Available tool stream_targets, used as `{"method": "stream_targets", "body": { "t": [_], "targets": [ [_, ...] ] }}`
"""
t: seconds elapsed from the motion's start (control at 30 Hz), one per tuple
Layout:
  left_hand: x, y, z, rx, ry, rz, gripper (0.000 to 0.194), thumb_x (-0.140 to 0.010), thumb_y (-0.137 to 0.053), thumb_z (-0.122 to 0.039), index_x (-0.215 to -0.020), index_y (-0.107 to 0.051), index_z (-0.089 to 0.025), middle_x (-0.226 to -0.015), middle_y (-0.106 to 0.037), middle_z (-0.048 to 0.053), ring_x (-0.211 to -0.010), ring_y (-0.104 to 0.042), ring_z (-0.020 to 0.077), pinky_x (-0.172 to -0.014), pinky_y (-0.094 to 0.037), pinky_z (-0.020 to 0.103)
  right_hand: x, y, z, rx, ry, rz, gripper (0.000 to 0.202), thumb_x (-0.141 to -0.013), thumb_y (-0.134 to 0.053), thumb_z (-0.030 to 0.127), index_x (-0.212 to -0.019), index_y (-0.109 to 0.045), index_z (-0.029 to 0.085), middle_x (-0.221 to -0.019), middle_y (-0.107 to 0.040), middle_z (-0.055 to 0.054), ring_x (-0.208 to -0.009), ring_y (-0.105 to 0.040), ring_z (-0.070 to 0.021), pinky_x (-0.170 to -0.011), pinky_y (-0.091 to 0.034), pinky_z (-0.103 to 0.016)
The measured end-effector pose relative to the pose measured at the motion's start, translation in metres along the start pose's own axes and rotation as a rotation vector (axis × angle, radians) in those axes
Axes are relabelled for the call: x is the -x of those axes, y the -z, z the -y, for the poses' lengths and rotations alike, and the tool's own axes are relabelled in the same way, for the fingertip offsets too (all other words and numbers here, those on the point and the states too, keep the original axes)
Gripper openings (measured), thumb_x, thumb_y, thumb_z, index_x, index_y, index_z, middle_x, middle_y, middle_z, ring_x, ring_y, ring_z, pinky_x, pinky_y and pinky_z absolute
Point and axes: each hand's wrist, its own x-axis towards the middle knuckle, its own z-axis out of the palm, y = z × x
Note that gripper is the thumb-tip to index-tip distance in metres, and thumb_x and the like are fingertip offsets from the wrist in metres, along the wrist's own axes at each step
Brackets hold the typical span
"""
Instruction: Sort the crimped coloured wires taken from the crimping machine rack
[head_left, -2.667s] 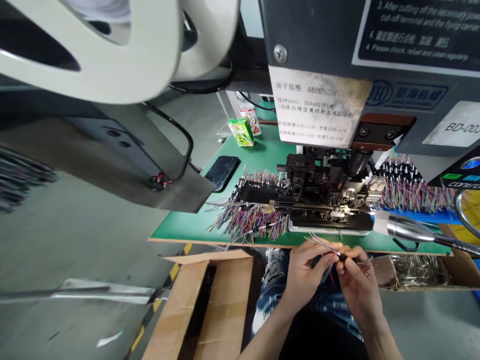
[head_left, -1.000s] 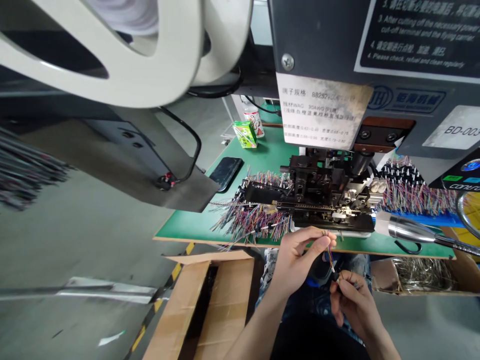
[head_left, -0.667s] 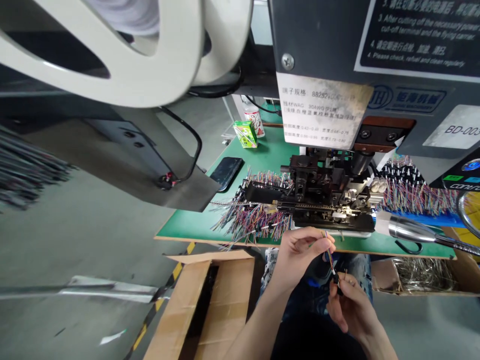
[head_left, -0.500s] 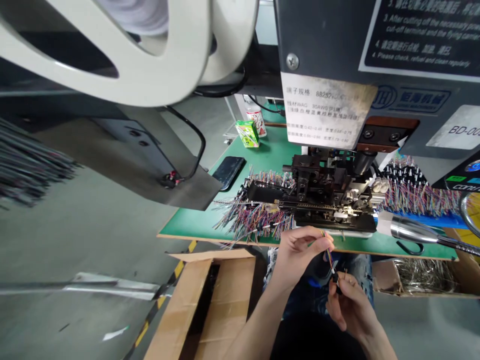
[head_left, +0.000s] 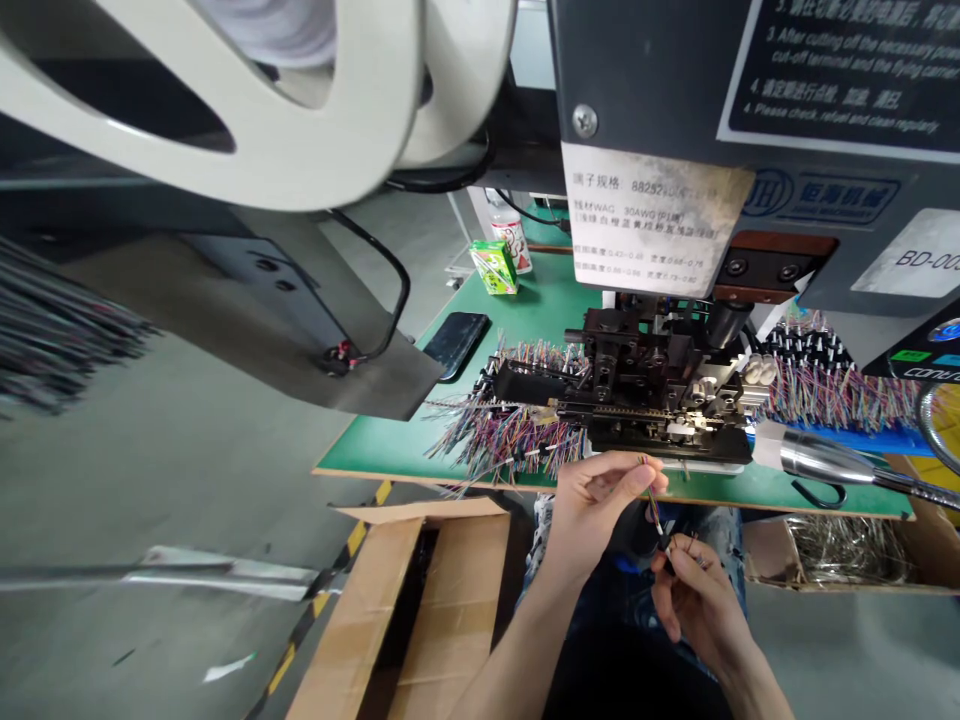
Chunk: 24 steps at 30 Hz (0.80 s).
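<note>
My left hand (head_left: 604, 500) pinches the upper ends of a short bundle of thin coloured wires (head_left: 655, 508) just below the front of a crimping machine (head_left: 660, 390). Lower down, my right hand (head_left: 697, 590) is closed on the black sleeve of the same bundle, where a white section shows; the fingers partly cover it. Fine wire ends stick out above the right fingers. Both hands are over my lap, in front of the green table edge. To the left of the machine's base lies a heap of similar wire bundles (head_left: 517, 430).
More bundles (head_left: 832, 385) lie at the right on blue material. A lamp (head_left: 825, 460) reaches in from the right. A phone (head_left: 456, 345), a green box (head_left: 495, 268) and a bottle (head_left: 510, 235) stand or lie behind. Cardboard boxes (head_left: 450, 600) sit below the table; a large reel (head_left: 375, 130) hangs upper left.
My right hand has moved slightly up and left with the sleeve end of the bundle. My left hand has shifted a little left, still pinching the wires.
</note>
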Motion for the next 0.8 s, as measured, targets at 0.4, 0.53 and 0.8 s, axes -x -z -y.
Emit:
{"method": "stream_targets", "body": {
  "t": [0.4, 0.53, 0.8],
  "targets": [
    [0.000, 0.002, 0.007, 0.168, -0.153, -0.158, 0.021, -0.067, -0.103, -0.040, -0.071, -0.088, -0.025, -0.067, -0.084, 0.002, -0.059, -0.079, 0.0153, -0.061, -0.066, 0.020, -0.010, -0.017, 0.018, 0.078, 0.313, -0.311, 0.034, -0.073, -0.099, 0.047, -0.091, -0.088, 0.020, -0.058, -0.073, -0.002, -0.038, -0.052, -0.0078, -0.038, -0.039, -0.017],
    [0.007, 0.013, 0.020, 0.271, -0.252, -0.319, 0.025, -0.061, -0.106, -0.039, -0.069, -0.085, -0.027, -0.067, -0.083, -0.002, -0.057, -0.078, 0.0137, -0.060, -0.067, 0.021, -0.017, -0.033, 0.036, 0.058, 0.575, -0.431, 0.029, -0.065, -0.103, 0.045, -0.074, -0.086, 0.023, -0.071, -0.080, -0.005, -0.044, -0.051, -0.0080, -0.038, -0.037, -0.019],
    [0.021, 0.040, 0.036, 0.403, -0.146, -0.522, 0.036, -0.056, -0.108, -0.038, -0.071, -0.079, -0.021, -0.075, -0.079, -0.004, -0.064, -0.072, 0.0095, -0.066, -0.065, 0.020, -0.023, -0.053, 0.054, 0.124, 0.539, -0.284, 0.025, -0.076, -0.096, 0.045, -0.078, -0.087, 0.022, -0.056, -0.070, -0.001, -0.039, -0.054, -0.0088, -0.038, -0.044, -0.020]
  ]
}}
